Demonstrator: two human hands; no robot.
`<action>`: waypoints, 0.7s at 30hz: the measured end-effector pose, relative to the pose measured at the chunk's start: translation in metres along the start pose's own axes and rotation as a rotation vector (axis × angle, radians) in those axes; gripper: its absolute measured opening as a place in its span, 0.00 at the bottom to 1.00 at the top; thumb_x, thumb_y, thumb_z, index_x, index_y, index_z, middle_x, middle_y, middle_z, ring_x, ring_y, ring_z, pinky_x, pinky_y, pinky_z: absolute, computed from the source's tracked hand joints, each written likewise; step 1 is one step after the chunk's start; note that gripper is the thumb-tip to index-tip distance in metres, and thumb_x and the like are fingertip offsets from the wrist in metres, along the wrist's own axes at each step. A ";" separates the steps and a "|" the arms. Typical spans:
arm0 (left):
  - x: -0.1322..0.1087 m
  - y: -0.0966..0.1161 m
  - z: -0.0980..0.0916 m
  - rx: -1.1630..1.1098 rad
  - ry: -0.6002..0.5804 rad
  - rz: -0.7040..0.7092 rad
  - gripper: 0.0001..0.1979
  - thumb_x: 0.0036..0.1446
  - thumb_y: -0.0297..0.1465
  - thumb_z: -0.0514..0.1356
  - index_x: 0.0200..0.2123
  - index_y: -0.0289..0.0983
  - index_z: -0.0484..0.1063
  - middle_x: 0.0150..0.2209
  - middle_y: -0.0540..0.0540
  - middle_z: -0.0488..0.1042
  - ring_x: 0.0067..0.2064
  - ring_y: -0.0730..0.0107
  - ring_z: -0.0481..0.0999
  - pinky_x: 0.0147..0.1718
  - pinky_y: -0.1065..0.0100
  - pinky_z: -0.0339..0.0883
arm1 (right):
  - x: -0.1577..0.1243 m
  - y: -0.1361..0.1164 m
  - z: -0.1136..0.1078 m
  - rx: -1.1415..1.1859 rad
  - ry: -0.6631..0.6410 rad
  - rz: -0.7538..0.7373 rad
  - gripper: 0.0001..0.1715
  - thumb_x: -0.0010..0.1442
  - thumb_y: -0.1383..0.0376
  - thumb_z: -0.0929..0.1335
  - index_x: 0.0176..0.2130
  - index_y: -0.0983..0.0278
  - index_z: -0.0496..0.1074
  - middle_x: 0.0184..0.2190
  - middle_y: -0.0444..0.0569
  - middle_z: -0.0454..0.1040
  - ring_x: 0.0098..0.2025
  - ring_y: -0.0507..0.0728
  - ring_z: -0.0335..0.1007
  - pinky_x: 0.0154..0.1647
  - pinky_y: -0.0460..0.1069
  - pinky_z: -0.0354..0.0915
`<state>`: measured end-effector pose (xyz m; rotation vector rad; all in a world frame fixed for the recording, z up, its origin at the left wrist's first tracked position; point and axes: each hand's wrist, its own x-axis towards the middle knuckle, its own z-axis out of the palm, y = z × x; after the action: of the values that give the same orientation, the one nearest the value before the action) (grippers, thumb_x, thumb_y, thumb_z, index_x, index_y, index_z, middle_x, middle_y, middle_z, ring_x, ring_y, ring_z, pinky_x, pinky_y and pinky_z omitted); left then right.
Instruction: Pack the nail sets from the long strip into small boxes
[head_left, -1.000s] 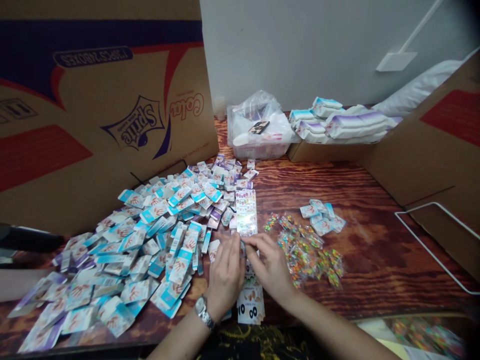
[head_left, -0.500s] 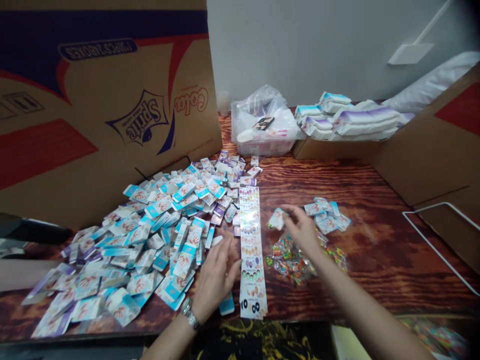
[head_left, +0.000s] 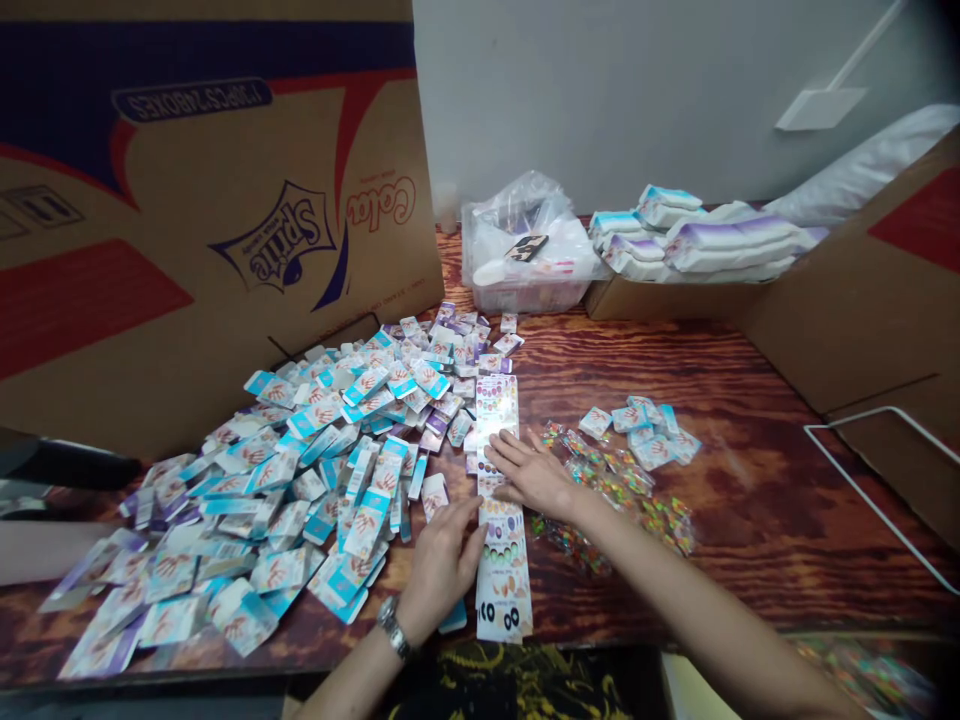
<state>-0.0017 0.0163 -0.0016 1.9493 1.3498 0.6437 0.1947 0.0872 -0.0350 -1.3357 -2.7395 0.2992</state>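
Observation:
A long stack of printed sticker strips (head_left: 504,590) runs front to back down the middle of the table. Across its middle my right hand (head_left: 536,482) lies with fingers stretched out flat. My left hand (head_left: 444,560), wearing a metal watch, rests at the strips' left edge; its fingers are bent, thumb apart, nothing visible in them. Left of it spreads a big heap of small flat white, blue and purple boxes (head_left: 367,525). To the right, a few little boxes (head_left: 654,448) sit together, with one box (head_left: 595,422) beside them. Small clear packets of colourful bits (head_left: 664,520) lie partly behind my right forearm.
A large cardboard carton (head_left: 187,250) stands at the back left, another carton (head_left: 885,300) at the right. Behind are a plastic-lined tub (head_left: 532,295) and wrapped packs (head_left: 731,245). A white wire frame (head_left: 870,480) leans right. Another person's forearm (head_left: 52,550) enters from the left.
My right hand has let go of a small box, now lying by the little group, and has moved left onto the sticker strips. My left hand has shifted only slightly.

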 end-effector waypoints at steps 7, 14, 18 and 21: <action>-0.001 0.021 -0.001 -0.746 -0.220 -0.457 0.25 0.56 0.48 0.54 0.44 0.33 0.71 0.36 0.40 0.77 0.35 0.64 0.76 0.32 0.67 0.69 | -0.018 -0.015 -0.025 -0.011 0.238 0.036 0.20 0.64 0.63 0.63 0.55 0.56 0.65 0.56 0.54 0.67 0.58 0.65 0.60 0.57 0.72 0.48; 0.019 0.038 -0.015 -1.306 -0.163 -0.639 0.23 0.56 0.45 0.56 0.48 0.35 0.66 0.40 0.40 0.76 0.36 0.62 0.77 0.35 0.61 0.71 | -0.059 -0.065 -0.097 0.488 0.066 -0.333 0.20 0.64 0.67 0.61 0.55 0.55 0.65 0.40 0.45 0.78 0.40 0.52 0.73 0.40 0.48 0.69; 0.018 0.038 -0.015 -0.949 -0.104 -0.374 0.21 0.59 0.45 0.53 0.47 0.37 0.69 0.44 0.42 0.75 0.45 0.59 0.74 0.46 0.58 0.67 | -0.053 -0.061 -0.102 0.644 0.262 -0.058 0.16 0.65 0.68 0.60 0.51 0.58 0.69 0.40 0.45 0.77 0.40 0.52 0.73 0.41 0.48 0.69; 0.013 0.039 -0.016 -0.754 -0.162 -0.202 0.19 0.57 0.43 0.56 0.46 0.37 0.71 0.46 0.43 0.74 0.50 0.57 0.70 0.52 0.57 0.61 | -0.043 -0.051 -0.093 0.522 0.485 0.150 0.14 0.65 0.67 0.61 0.46 0.62 0.72 0.35 0.49 0.76 0.37 0.54 0.72 0.37 0.49 0.70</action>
<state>0.0152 0.0226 0.0383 1.2136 0.9850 0.7394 0.1959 0.0356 0.0672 -1.2562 -1.9889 0.5662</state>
